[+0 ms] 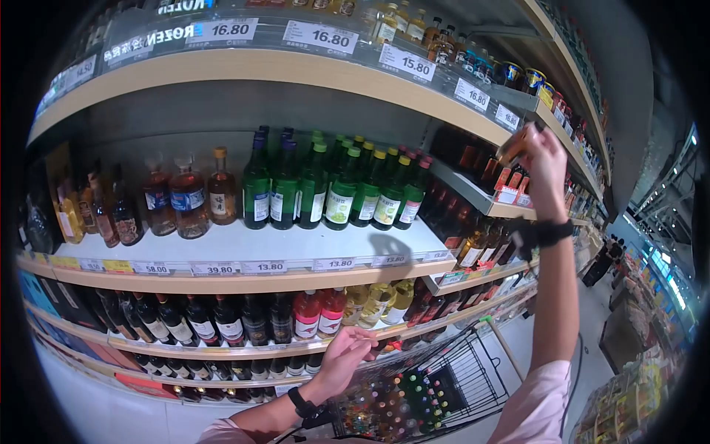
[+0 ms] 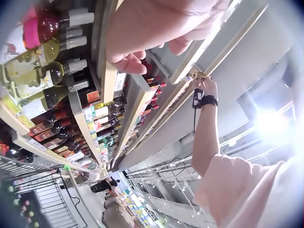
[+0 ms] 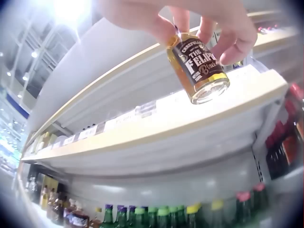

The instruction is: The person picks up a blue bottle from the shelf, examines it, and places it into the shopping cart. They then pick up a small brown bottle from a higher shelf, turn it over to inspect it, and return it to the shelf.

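- Right hand (image 1: 546,164) up high, at the right end of the upper shelf (image 1: 259,66), fingers curled around the top of a bottle (image 3: 197,69); a firm enough pinch, I'd say.
- And here's the relation that counts: the bottle hangs from those fingers on a slant, neck up in the grip, base angled down and away from the palm, in front of the upper shelf's lip. Touching the shelf? Looks apart, though depth is hard to judge.
- Left hand (image 1: 344,362) sits well below the upper shelf, fingers loosely bent, nothing seen in them. So the right is plainly the nearer hand; the left is well apart from the bottle.
- Outward now: small bottles (image 1: 436,46) stand on the upper shelf, behind its price tags (image 1: 322,37).
- Green bottles (image 1: 340,189) stand upright directly beneath the upper shelf.
- And the cart (image 1: 484,362), well below the upper shelf's right-hand stretch and beside the left hand, carries plenty of bottles already.
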